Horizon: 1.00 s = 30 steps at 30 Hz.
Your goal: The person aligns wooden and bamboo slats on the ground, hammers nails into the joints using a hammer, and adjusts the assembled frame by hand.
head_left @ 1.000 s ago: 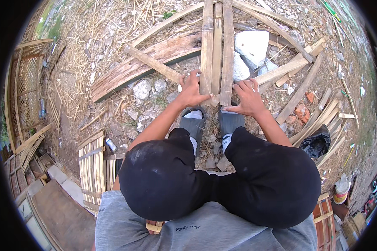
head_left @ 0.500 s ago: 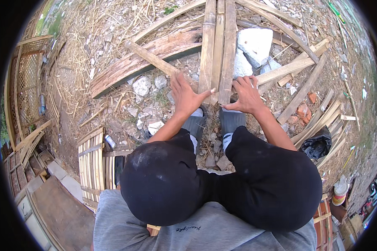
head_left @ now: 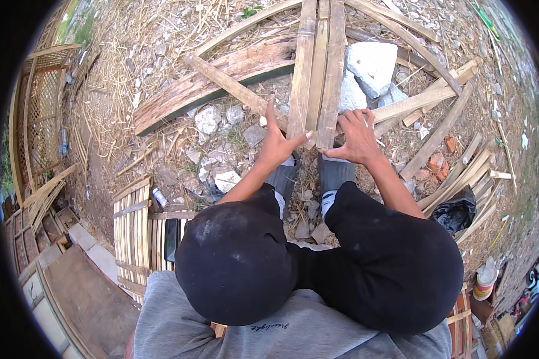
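Three long wooden slats lie side by side, running away from me: a left slat, a narrower middle slat and a right slat. Their near ends lie just beyond my feet. My left hand is spread at the left slat's end, forefinger pointing away, thumb stretched across toward the slat ends; its other fingers are partly hidden. My right hand bends its fingers against the right slat's side, with the thumb at its near end. Crosspieces slant outward, one on the left and one on the right.
White rubble blocks sit right of the slats. A weathered beam lies left among stones and straw. Bundled strips and a black plastic bag are on the right. A slatted bamboo panel stands at left.
My left hand has shifted off the left crosspiece, and its forefinger now points upward. The right hand stays at the right slat. The whole view has shifted slightly.
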Motion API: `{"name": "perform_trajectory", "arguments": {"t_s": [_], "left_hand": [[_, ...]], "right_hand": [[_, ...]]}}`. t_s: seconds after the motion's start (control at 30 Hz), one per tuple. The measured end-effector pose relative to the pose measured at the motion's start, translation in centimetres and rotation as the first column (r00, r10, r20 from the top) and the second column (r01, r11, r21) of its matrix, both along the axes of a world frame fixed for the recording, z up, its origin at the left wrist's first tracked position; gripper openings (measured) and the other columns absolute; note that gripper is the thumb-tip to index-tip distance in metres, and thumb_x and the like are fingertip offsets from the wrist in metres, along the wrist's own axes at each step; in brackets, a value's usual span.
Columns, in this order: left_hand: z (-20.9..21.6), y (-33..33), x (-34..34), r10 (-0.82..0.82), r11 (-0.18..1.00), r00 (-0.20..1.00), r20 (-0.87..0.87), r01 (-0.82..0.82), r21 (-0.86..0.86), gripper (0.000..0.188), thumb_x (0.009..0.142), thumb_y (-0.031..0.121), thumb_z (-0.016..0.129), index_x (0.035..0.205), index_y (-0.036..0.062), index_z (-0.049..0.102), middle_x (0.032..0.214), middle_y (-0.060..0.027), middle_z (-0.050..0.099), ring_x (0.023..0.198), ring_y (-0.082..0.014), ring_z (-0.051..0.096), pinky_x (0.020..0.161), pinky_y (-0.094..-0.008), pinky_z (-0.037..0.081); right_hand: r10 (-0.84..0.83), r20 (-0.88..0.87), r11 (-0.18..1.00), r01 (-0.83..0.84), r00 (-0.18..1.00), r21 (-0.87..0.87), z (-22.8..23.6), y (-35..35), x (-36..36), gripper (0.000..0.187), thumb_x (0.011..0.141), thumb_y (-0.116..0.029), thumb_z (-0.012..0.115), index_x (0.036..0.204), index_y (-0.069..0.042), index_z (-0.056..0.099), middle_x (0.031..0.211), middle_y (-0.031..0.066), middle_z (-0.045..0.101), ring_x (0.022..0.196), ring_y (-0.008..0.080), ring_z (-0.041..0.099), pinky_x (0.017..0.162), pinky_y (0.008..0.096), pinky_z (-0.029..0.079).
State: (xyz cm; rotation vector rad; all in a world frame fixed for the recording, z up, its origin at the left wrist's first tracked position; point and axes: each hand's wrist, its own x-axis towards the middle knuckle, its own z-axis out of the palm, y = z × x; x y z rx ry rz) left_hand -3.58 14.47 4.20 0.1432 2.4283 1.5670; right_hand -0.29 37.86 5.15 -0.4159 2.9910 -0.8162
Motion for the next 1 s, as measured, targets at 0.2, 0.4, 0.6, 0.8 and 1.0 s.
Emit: {"name": "perform_trajectory", "arguments": {"t_s": [0.2, 0.4, 0.6, 0.8, 1.0], "left_hand": [[-0.5, -0.5, 0.0, -0.02, 0.996, 0.998, 0.066, 0.014, 0.092, 0.108, 0.075, 0.024, 0.085, 0.154, -0.0009, 0.015, 0.152, -0.0274, 0.026, 0.144, -0.0354, 0.026, 0.119, -0.0427, 0.022], [1.3, 0.0, -0.5, -0.027, 0.986, 0.975, 0.22, -0.011, 0.168, 0.1, 0.075, 0.021, 0.085, 0.151, -0.0036, 0.025, 0.146, -0.0247, 0.041, 0.135, -0.0306, 0.043, 0.112, -0.0404, 0.035], [0.6, -0.5, -0.6, -0.046, 0.979, 0.978, 0.203, 0.004, 0.205, 0.093, 0.076, 0.014, 0.083, 0.15, -0.0045, 0.03, 0.137, -0.0205, 0.053, 0.126, -0.0262, 0.053, 0.108, -0.0371, 0.04], [1.4, -0.5, -0.8, -0.048, 0.981, 0.978, 0.203, 0.007, 0.196, 0.092, 0.076, 0.012, 0.082, 0.151, -0.0044, 0.032, 0.142, -0.0219, 0.052, 0.129, -0.025, 0.051, 0.11, -0.0358, 0.038], [2.3, -0.4, -1.0, -0.047, 0.981, 0.965, 0.258, -0.004, 0.194, 0.09, 0.077, 0.01, 0.081, 0.151, -0.0046, 0.032, 0.146, -0.0223, 0.048, 0.131, -0.0246, 0.05, 0.111, -0.0355, 0.038]], "right_hand": [[0.01, 0.056, 1.0, -0.009, 0.998, -0.024, -0.4, 0.0, -0.2, 0.076, 0.055, -0.061, 0.08, 0.096, 0.0, 0.062, 0.095, 0.0111, 0.052, 0.102, 0.0284, 0.05, 0.103, 0.0474, 0.024], [0.015, 0.023, 1.0, -0.014, 1.0, -0.027, -0.5, 0.3, -0.1, 0.077, 0.055, -0.059, 0.081, 0.1, 0.001, 0.062, 0.099, 0.0116, 0.054, 0.105, 0.0286, 0.05, 0.104, 0.0477, 0.024], [0.038, 0.037, 0.999, -0.038, 0.999, -0.003, -0.6, 0.7, 0.0, 0.081, 0.055, -0.058, 0.081, 0.108, 0.0, 0.062, 0.101, 0.0117, 0.055, 0.107, 0.0287, 0.051, 0.105, 0.0479, 0.024], [0.042, 0.023, 0.999, -0.042, 0.999, -0.006, -0.6, 0.6, 0.0, 0.079, 0.056, -0.06, 0.08, 0.104, 0.0, 0.061, 0.101, 0.0114, 0.054, 0.106, 0.0291, 0.051, 0.105, 0.048, 0.025], [0.049, 0.017, 0.999, -0.049, 0.999, -0.012, -0.5, 0.8, -0.2, 0.079, 0.055, -0.06, 0.08, 0.103, 0.0, 0.062, 0.1, 0.0114, 0.054, 0.106, 0.0291, 0.05, 0.105, 0.0476, 0.025]]}}
